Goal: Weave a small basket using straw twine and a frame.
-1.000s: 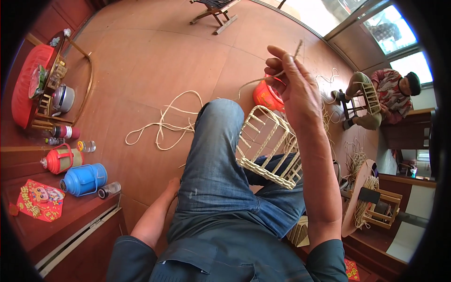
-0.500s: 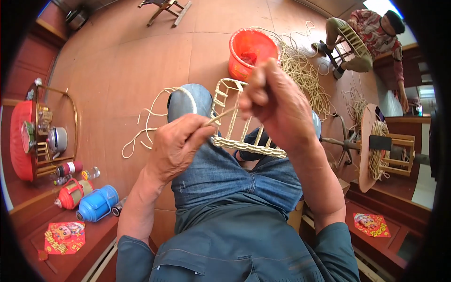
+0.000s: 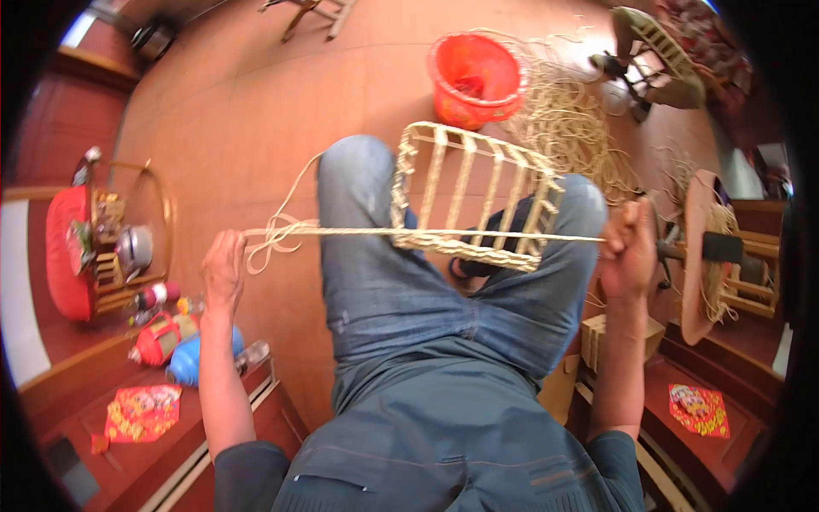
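A pale twisted cord (image 3: 367, 231) is stretched straight and level between my two hands. My left hand (image 3: 224, 269), at the left beyond my knee, is closed on one part of it. On the other side, my right hand (image 3: 629, 252) grips the cord in closed fingers, past my right knee. Between my thighs rests a cord-wrapped openwork frame (image 3: 478, 253), with several crossbars and a thick braided near edge. The taut cord crosses over the frame's near part. Loose loops of cord hang by my left hand.
A red bucket (image 3: 473, 113) stands ahead, beside a tangled heap of cord (image 3: 567, 128). Another person (image 3: 674, 85) sits at the far right. Blue (image 3: 198, 358) and red flasks (image 3: 158, 337) are at the left. A round wooden piece (image 3: 695, 256) stands at the right.
My hands have moved far apart, the left leftward and the right rightward, drawing the cord straight. The frame shows more fully. The view has shifted slightly.
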{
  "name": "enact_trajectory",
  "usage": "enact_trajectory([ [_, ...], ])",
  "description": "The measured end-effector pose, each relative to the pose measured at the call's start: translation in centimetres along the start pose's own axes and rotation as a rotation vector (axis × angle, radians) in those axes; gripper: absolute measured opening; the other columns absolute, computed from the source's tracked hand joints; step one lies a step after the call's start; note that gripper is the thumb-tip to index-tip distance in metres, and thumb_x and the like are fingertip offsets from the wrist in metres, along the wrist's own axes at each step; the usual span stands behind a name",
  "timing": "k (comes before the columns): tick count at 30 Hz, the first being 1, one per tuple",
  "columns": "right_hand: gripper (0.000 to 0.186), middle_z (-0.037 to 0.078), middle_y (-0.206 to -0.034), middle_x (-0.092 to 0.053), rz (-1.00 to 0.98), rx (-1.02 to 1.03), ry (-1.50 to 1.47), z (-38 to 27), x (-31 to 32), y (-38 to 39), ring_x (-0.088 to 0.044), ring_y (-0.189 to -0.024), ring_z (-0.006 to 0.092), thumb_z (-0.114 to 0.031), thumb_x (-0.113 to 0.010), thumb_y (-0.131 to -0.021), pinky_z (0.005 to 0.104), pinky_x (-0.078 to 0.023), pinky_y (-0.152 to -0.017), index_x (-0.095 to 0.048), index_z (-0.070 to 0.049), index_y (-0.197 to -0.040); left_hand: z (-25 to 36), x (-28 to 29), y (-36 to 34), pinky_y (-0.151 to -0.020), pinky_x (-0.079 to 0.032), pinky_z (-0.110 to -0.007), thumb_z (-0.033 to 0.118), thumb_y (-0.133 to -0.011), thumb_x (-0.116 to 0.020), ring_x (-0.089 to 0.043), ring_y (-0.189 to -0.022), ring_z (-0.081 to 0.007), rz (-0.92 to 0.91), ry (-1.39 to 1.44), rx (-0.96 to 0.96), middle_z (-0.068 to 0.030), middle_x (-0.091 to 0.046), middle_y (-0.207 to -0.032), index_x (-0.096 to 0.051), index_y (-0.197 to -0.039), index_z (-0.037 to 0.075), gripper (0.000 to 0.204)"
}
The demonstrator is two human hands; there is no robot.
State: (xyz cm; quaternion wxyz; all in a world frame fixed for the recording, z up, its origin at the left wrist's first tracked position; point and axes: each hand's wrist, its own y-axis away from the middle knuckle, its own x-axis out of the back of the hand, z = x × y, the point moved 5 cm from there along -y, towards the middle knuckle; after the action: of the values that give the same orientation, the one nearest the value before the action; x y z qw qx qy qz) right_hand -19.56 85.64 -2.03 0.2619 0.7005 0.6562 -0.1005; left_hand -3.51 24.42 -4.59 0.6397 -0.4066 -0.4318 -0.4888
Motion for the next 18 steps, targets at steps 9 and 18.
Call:
enact_trajectory([
  [9, 0.027, -0.004, -0.074, -0.038, 0.103, 0.06, -0.105, -5.6, 15.5, -4.5, -0.038, -0.061, 0.0056, -0.032, -0.055, -0.117, 0.0217, -0.032, -0.051, -0.052, -0.012, -0.099, -8.7, 4.7, -1.8, -0.073, -0.051, -0.039, 0.032, -0.117, -0.051, -0.06, -0.073, -0.0221, 0.064, 0.285, 0.239, -0.0097, -0.06, -0.081, -0.063, -0.099, 0.001, 0.038],
  [18, 0.024, -0.005, -0.074, -0.04, 0.195, 0.016, -0.142, -5.5, 15.1, -4.3, -0.042, -0.063, 0.0061, -0.03, -0.055, -0.117, 0.0212, -0.035, -0.051, -0.055, -0.012, -0.101, -13.8, 3.8, -0.6, -0.053, -0.041, -0.023, 0.041, -0.115, -0.053, -0.05, -0.061, -0.0053, 0.01, 0.681, 0.451, 0.0015, -0.062, -0.08, -0.07, -0.1, 0.009, 0.039],
])
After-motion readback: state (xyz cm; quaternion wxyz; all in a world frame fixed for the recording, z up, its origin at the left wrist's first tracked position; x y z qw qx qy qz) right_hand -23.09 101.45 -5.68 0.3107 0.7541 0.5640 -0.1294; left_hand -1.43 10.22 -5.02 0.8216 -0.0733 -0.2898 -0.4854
